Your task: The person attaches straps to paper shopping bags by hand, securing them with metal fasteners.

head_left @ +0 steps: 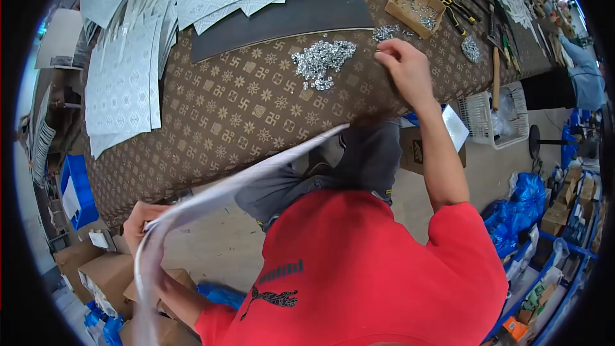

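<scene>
**A:** Where are the hands?

**B:** The left hand (138, 221) is at the lower left of the frame, below the desk's (243, 109) near edge. It is closed around one end of a thin white sheet (256, 170). The right hand (402, 64) is at the upper right, resting on the desk with its fingers curled and the tips drawn together. I cannot tell whether it has anything in them.

**A:** Which way does the sheet run?

**B:** Its long axis rises from the lower left towards the centre. The far end stops just in front of the cloth that hangs over the desk's front edge, above the person's knees. Below the left hand the sheet bends and hangs towards the bottom of the frame. It is held in the air and is apart from the desk.

**A:** What is around the right hand?

**B:** A pile of small metal parts (322, 59) lies just to its left. A cardboard tray (415, 5) with more of them sits above it, near the top edge.

**A:** Is there room to move?

**B:** A bare stretch of patterned cloth lies mid-desk, between the pile and the embossed panels (122, 83) stacked at the upper left. A dark sheet (288, 16) covers the far side. There is open floor between the desk and the knees, and cardboard boxes (102, 275) crowd the lower left.
</scene>
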